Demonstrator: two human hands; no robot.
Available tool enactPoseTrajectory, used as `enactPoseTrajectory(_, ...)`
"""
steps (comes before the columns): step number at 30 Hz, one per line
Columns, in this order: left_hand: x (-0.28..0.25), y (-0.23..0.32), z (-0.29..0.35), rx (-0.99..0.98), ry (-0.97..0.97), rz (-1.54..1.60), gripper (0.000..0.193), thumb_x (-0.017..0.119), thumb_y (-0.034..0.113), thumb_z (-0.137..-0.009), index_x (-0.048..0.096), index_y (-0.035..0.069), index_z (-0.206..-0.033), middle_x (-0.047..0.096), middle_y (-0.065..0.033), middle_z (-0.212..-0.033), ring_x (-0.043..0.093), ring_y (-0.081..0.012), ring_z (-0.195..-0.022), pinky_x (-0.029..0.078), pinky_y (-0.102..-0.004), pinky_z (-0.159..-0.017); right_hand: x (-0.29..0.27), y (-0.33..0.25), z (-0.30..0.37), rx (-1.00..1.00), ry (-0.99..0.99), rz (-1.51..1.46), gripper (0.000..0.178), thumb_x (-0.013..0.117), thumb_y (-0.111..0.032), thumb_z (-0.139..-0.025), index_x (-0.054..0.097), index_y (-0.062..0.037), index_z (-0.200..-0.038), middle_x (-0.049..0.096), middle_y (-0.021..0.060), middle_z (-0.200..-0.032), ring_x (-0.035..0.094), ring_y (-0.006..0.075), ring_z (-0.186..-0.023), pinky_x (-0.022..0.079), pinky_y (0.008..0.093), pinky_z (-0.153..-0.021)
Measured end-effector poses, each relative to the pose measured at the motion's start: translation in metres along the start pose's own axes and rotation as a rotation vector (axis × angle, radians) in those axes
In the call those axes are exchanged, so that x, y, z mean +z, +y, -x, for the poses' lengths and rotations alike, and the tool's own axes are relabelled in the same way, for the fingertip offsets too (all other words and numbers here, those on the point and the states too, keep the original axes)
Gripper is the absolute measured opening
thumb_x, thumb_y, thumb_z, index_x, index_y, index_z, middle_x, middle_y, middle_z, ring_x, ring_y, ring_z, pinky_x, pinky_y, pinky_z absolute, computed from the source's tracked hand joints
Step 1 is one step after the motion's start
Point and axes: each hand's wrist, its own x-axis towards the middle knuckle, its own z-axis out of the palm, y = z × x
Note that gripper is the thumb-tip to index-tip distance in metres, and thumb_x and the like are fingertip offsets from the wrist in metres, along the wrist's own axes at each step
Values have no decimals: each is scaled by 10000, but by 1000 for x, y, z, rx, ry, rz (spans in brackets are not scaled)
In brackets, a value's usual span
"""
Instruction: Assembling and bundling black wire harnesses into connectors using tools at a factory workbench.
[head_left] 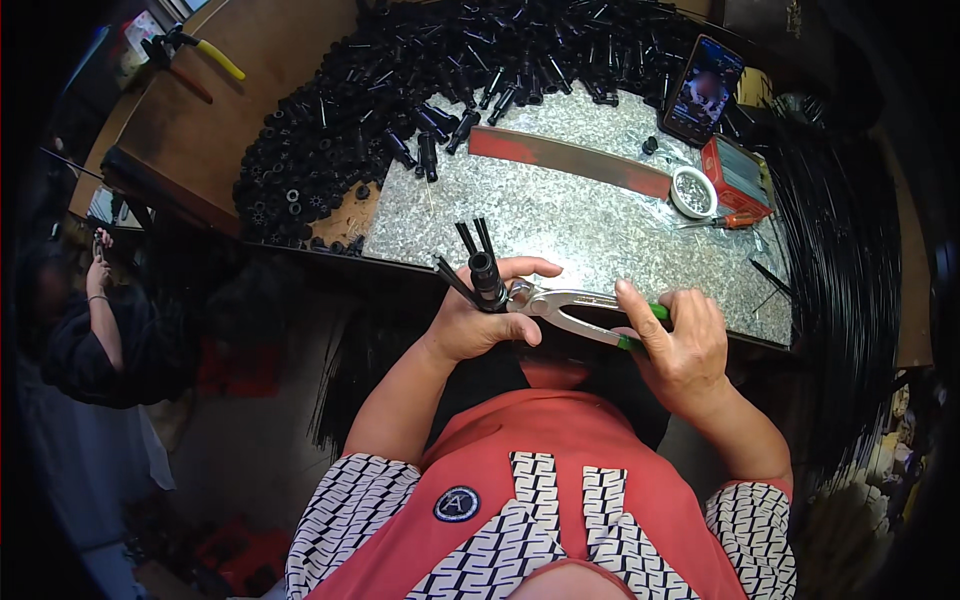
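Note:
My left hand [468, 322] is closed around a black cylindrical part [485, 275] with a hollow top end, held upright. Several thin black strips [458, 280] stick out beside it. In my right hand [685, 345] is a pair of end-cutting pincers [572, 308] with silver metal and green handle ends, the fingers wrapped about the handles. The pincers' jaws [520, 294] meet the black part near its lower end; exactly what lies between them is too small to tell. Both hands are just in front of the near edge of the speckled worktop [600, 235].
A heap of black parts [400, 90] covers the back left. On the worktop lie a flat metal bar [570, 160], a white bowl [693, 192] of small pieces, a red box [735, 178], an orange-handled tool [735, 220] and a propped phone [703, 90]. Long black strips [835, 260] hang at right.

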Motion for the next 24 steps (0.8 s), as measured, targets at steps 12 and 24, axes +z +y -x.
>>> enactPoseTrajectory(12,6,-2,-2,-5,45,-46,727,903,222,-551,582,21,-1172,491,88,-692,401,-2,-625,300,-176,-539,-18,-2,-6,105,-195,-233,710,763,-148,-648,509,-145,-1311,421,66,-711,459,230,-595,365,340,-521)
enactPoseTrajectory(24,11,-3,-7,15,-103,88,729,867,423,-568,575,-22,-1067,624,-58,-952,561,-85,-803,416,-198,-672,-33,10,9,4,-133,-58,665,712,-97,-647,539,-169,-1285,400,50,-684,454,193,-570,370,310,-493)
